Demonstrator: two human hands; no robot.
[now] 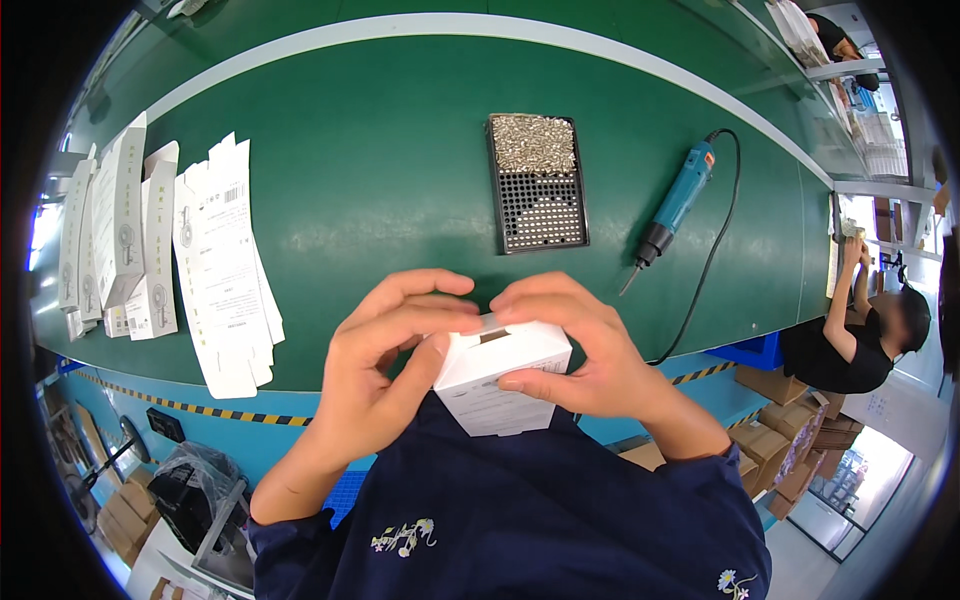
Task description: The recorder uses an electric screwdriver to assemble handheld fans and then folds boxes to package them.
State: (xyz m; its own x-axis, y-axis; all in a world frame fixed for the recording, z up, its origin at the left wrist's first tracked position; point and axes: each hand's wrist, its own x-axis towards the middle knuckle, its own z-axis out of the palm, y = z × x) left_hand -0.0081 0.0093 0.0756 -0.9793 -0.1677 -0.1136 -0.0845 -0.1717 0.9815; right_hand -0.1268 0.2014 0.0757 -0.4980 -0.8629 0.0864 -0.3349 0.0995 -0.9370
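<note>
Both my hands hold a small white cardboard box (497, 380) close to my chest, over the near edge of the green conveyor belt (380, 170). My left hand (385, 350) grips its left side, fingers curled over the top flap. On the right side my right hand (575, 345) wraps the box, with fingertips pressing on the top flap and the thumb along the front face. The box's top has a small slot.
A stack of flat unfolded white cartons (225, 265) lies on the belt at left, with folded white boxes (115, 225) beyond it. A black tray of silver screws (535, 185) and a blue electric screwdriver (675, 205) with black cord lie ahead. Another person (860, 335) works at right near cardboard boxes (790, 430).
</note>
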